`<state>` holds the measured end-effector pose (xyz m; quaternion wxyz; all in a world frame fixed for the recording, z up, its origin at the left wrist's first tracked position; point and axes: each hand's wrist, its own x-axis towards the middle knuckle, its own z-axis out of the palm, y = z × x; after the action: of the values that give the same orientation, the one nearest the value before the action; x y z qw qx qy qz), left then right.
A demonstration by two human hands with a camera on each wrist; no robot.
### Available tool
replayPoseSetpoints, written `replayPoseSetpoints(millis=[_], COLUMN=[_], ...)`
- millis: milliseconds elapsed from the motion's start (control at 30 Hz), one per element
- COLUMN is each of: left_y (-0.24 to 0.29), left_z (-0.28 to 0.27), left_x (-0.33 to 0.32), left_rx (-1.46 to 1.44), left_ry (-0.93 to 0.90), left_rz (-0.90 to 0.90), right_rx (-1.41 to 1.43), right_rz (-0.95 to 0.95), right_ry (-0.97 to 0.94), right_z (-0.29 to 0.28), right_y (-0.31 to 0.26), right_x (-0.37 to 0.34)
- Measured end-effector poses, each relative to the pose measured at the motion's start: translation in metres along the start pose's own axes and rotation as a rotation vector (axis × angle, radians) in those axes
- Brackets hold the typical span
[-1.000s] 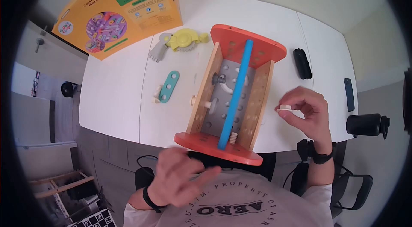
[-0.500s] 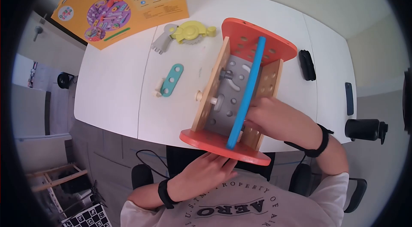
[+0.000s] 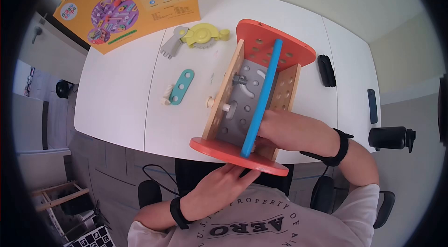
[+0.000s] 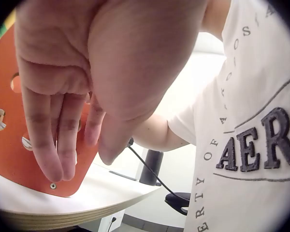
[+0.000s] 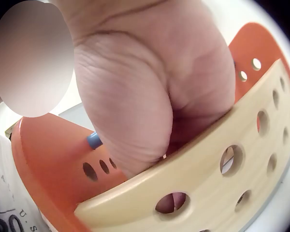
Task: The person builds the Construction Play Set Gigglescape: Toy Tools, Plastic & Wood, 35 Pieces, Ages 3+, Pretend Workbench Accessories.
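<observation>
The toy workbench stands on the table with red end panels (image 3: pixel 205 148), wooden sides (image 5: pixel 208 159) and a blue bar (image 3: pixel 265 93) across its top. My left hand (image 3: pixel 215 193) touches the near red panel (image 4: pixel 12 150) from outside; its fingers (image 4: pixel 63 140) are extended. Over the right wooden side, my right hand (image 3: pixel 289 130) reaches inside, near the screw at the near end. In the right wrist view the hand (image 5: pixel 150 92) hides its fingertips, so what they hold cannot be seen. A grey bolt (image 3: pixel 239 80) and a cream peg (image 3: pixel 226 107) sit at the left side.
Left of the workbench lie a teal strip (image 3: pixel 182 86), a cream screw (image 3: pixel 166 95) and a yellow-grey toy saw (image 3: pixel 201 35). An orange box (image 3: pixel 140 9) stands at the back left. A black case (image 3: pixel 326 71), a phone (image 3: pixel 372 106) and a black bottle (image 3: pixel 388 138) are on the right.
My right hand, which held a small cream piece beside the workbench, has moved left into it. My left hand has come up against the near red panel.
</observation>
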<state>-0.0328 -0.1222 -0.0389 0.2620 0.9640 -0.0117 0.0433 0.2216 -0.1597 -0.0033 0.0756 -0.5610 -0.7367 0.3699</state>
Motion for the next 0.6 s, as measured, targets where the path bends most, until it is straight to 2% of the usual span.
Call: replayPoseSetpoints(millis=[200, 300, 400, 467, 600], left_y=[0.002, 0.004, 0.011, 0.009, 0.01], left_z=[0.018, 0.004, 0.017, 0.013, 0.009], left_x=[-0.003, 0.003, 0.002, 0.007, 0.011], left_rx=[-0.131, -0.062, -0.088, -0.079, -0.19], left_ry=[0.153, 0.079, 0.106, 0.104, 0.163], left_rz=[0.026, 0.089, -0.025, 0.007, 0.014], right_rx=[0.044, 0.077, 0.136, 0.131, -0.003], right_rz=[-0.043, -0.026, 0.014, 0.001, -0.153], right_ry=[-0.051, -0.039, -0.086, -0.11, -0.034], right_z=[0.003, 0.006, 0.003, 0.004, -0.002], right_y=[0.007, 0.012, 0.015, 0.017, 0.013], right_x=[0.002, 0.0, 0.0, 0.0, -0.006])
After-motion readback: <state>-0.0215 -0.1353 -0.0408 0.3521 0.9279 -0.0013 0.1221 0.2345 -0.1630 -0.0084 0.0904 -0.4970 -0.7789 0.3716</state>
